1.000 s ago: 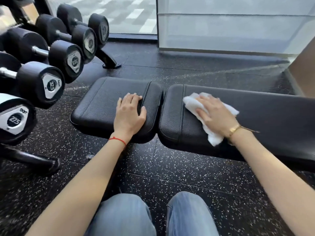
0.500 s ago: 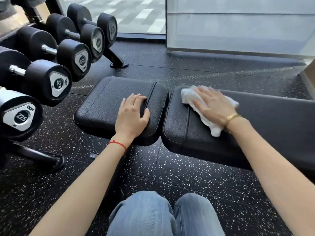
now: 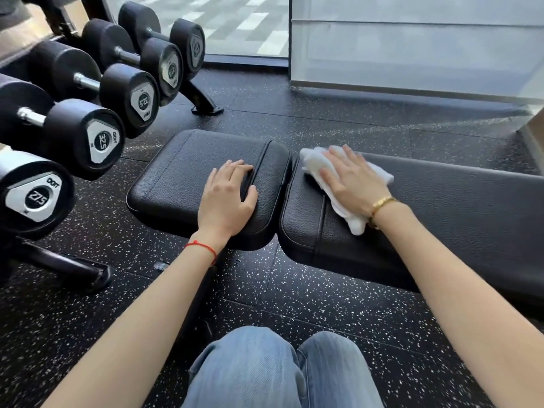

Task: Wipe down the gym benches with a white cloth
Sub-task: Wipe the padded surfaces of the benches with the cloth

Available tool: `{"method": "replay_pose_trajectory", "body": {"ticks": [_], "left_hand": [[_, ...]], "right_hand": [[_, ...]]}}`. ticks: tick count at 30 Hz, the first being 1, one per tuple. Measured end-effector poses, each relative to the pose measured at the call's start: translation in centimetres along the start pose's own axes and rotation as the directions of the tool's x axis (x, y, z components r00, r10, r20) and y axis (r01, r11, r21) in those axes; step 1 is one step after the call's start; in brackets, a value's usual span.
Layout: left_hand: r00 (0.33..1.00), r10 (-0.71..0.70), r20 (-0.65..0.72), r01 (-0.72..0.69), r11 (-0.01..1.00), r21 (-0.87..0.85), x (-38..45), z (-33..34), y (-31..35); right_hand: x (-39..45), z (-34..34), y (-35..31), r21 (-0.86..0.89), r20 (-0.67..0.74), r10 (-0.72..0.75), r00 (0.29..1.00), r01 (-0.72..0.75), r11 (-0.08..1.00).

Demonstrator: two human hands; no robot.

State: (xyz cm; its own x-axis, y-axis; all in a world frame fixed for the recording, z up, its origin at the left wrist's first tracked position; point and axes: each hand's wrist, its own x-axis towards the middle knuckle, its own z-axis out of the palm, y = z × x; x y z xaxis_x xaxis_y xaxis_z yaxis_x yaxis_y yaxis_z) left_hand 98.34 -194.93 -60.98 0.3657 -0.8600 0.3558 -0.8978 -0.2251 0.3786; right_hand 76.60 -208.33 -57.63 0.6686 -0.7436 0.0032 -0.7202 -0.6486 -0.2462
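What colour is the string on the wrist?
Red. The thin string bracelet sits on the left wrist, clearest in the head view.

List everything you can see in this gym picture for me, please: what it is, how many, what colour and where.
seat pad: one, black, centre, under the left hand
long back pad: one, black, right of the seat pad, a narrow gap between them
white cloth: one, on the long pad's near end, under the right hand
dumbbells: five in view, black with silver end plates, on a rack at left
floor: black with white speckles
window: top, behind the rack
left hand: flat on the seat pad, red string at the wrist
right hand: fingers spread, pressing the cloth, gold bracelet
knees: two, blue jeans, bottom centre
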Motion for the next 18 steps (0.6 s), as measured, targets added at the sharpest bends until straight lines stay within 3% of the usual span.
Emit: {"method": "replay_pose_trajectory", "body": {"ticks": [2,7,11,13,15,18], "left_hand": [[1.0,-0.003,0.0,0.003,1.0,0.001,0.1,0.0,0.0],[1.0,0.003,0.004,-0.003,1.0,-0.007,0.0,0.0,-0.1],[1.0,0.004,0.008,-0.004,1.0,-0.006,0.1,0.1,-0.2],[1.0,0.0,0.0,0.0,1.0,-0.003,0.0,0.2,-0.1],[1.0,-0.004,-0.004,0.004,1.0,0.0,0.0,0.2,0.0],[1.0,-0.006,0.0,0.006,1.0,0.0,0.1,0.1,0.0]], "right_hand": [[1.1,0.1,-1.2,-0.018,0.025,0.002,1.0,-0.002,1.0],[-6.0,1.4,-2.6,0.0,0.015,-0.216,0.976,0.216,0.976],[-8.0,0.2,2.0,-0.067,0.018,-0.117,0.993,0.118,0.991],[-6.0,-0.8,4.0,-0.14,0.011,-0.031,0.999,0.032,0.99],[-3.1,-1.4,3.9,-0.098,0.002,0.06,0.998,-0.059,0.993],[-0.9,-0.8,0.7,-0.057,0.015,-0.008,1.0,0.009,0.998]]}}
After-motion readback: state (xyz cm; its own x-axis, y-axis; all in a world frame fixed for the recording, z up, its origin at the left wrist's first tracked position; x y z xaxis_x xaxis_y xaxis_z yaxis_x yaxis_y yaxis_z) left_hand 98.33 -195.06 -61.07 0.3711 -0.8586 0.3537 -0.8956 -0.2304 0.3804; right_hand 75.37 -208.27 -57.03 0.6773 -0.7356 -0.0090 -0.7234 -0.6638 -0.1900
